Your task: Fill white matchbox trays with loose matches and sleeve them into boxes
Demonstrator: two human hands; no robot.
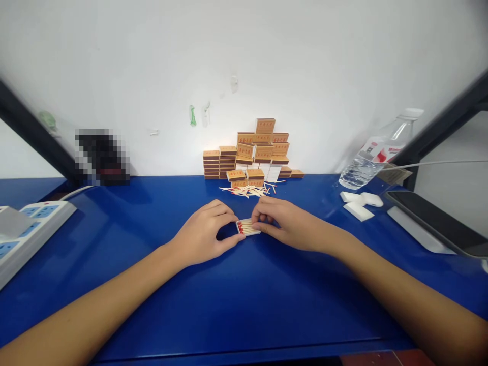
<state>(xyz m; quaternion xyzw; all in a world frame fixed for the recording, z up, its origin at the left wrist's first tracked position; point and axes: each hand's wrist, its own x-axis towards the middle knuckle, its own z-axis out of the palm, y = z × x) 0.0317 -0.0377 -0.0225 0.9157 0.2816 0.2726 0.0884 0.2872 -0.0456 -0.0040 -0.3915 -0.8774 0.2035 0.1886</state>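
Note:
A small white matchbox tray [249, 233] full of red-tipped matches [247, 226] lies on the blue table, the red heads at its left end. My left hand [209, 231] steadies that end between thumb and fingers. Over the right end, my right hand [280, 221] is closed in a pinch at the bare ends of the matches; how many sticks the fingertips grip is hidden. Just behind the tray is a loose pile of matches [249, 190]. Stacked matchboxes [263, 151] with brown printed faces rise against the wall behind the pile.
On the left are a power strip [49, 223] and a pixelated dark object [102, 156]. To the right, a water bottle [362, 162] leans at the wall, near white blocks [359, 211] and a phone [438, 218]. A white cable [438, 163] crosses there.

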